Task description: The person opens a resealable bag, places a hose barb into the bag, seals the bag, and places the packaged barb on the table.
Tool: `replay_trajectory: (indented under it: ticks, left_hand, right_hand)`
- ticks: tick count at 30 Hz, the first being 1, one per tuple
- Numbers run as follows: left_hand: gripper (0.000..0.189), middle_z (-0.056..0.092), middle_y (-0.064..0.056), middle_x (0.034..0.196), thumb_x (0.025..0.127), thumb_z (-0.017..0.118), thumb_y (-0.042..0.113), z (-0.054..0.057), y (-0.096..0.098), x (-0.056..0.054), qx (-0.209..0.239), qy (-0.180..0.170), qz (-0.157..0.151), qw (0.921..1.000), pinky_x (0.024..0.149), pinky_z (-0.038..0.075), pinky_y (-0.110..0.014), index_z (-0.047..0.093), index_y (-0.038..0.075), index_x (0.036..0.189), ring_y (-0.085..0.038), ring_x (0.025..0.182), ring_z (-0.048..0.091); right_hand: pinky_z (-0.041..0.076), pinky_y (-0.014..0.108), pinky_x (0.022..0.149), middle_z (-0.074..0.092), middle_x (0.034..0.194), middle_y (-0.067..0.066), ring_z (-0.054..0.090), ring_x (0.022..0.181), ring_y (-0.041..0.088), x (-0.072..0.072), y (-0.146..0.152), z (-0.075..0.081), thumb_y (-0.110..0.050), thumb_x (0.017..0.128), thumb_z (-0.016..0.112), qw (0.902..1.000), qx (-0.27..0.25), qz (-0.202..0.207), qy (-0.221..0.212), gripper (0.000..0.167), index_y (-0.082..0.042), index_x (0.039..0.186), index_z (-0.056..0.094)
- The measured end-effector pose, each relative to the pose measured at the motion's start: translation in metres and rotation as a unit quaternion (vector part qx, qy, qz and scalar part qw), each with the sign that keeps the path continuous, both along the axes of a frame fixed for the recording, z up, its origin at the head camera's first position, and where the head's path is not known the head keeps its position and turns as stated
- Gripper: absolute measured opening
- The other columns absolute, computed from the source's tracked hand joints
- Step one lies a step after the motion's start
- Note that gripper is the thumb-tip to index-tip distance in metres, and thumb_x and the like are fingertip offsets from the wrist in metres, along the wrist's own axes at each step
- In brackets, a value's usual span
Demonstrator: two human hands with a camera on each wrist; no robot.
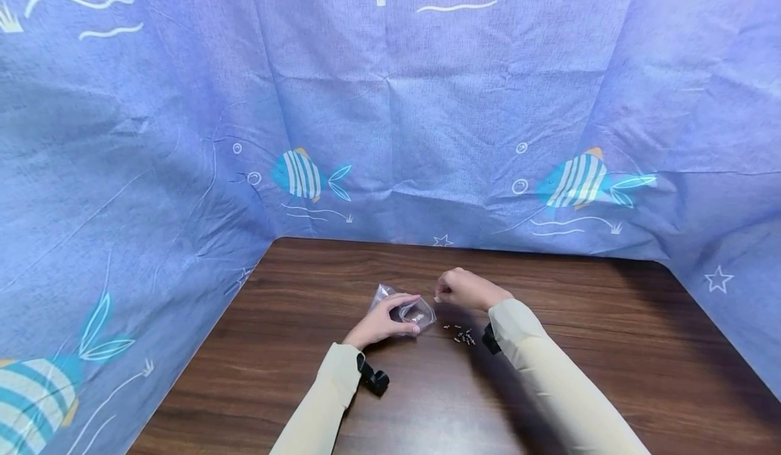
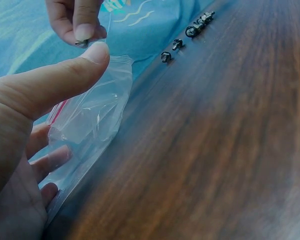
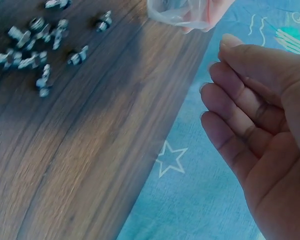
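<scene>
My left hand [image 1: 381, 323] holds a clear zip bag [image 1: 425, 311] by its mouth, thumb on one side and fingers on the other. A few small shiny pieces show inside the bag in the head view. In the left wrist view the bag [image 2: 97, 112] stands spread, with a red line along its seal. My right hand [image 1: 464, 289] is just right of the bag's mouth and above the table. Between its thumb and fingertips it pinches a small metal screw-like piece [image 2: 82, 43], mostly covered. Several similar screw-like pieces [image 3: 32, 37] lie loose on the table beneath it.
The dark wooden table [image 1: 293, 373] extends around both hands. A blue fish-printed cloth [image 1: 445, 123] hangs behind the table's far edge and along its sides. Black wrist cameras [image 1: 374, 379] sit below the cream sleeves [image 1: 323, 397].
</scene>
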State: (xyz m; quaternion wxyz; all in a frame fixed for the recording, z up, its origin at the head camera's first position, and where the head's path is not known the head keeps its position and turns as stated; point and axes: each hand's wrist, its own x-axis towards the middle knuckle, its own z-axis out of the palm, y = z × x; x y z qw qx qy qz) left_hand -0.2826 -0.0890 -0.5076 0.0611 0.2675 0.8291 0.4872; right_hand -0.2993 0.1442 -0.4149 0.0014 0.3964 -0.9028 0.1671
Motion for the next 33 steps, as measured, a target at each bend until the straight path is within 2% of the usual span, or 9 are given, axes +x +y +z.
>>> replay_trajectory:
  ticks: [5,14,27,33]
  left_hand:
    - [0.064,0.053,-0.013,0.14,0.079,0.079,0.014,0.0,0.001,0.0,0.0,0.0,-0.001,1.0,0.11,0.034,-0.045,0.053,0.006,0.137,-0.031,0.131,0.045]
    - [0.063,0.056,-0.003,0.137,0.077,0.081,0.024,-0.001,-0.001,-0.002,0.002,0.004,-0.003,1.0,0.11,0.035,-0.038,0.056,0.02,0.135,-0.019,0.128,0.048]
    - [0.063,0.055,-0.003,0.138,0.078,0.081,0.026,-0.002,-0.001,-0.002,0.001,0.002,-0.006,1.0,0.111,0.035,-0.039,0.057,0.02,0.135,-0.019,0.129,0.048]
    - [0.063,0.056,-0.003,0.137,0.077,0.081,0.026,0.0,-0.001,-0.002,0.006,0.0,-0.007,1.0,0.11,0.035,-0.039,0.057,0.02,0.135,-0.02,0.128,0.049]
  right_hand:
    - [0.049,0.019,0.063,0.064,0.071,-0.006,0.054,0.064,0.002,0.002,-0.008,0.003,-0.005,0.084,0.066,0.9999,0.0,0.007,-0.008,0.011,-0.009,0.075,0.07]
    - [0.048,0.017,0.061,0.064,0.071,-0.005,0.053,0.062,0.001,0.001,-0.016,0.001,-0.009,0.087,0.067,0.9997,0.008,0.015,-0.014,0.01,-0.008,0.077,0.07]
    - [0.047,0.016,0.06,0.068,0.075,-0.001,0.054,0.063,0.001,0.002,-0.022,-0.001,-0.007,0.086,0.068,0.9995,0.003,0.026,-0.018,0.007,-0.004,0.082,0.073]
    - [0.044,0.016,0.057,0.062,0.068,-0.005,0.048,0.059,0.0,0.001,-0.018,-0.001,-0.008,0.086,0.068,0.9996,0.005,0.024,-0.015,0.01,-0.006,0.076,0.07]
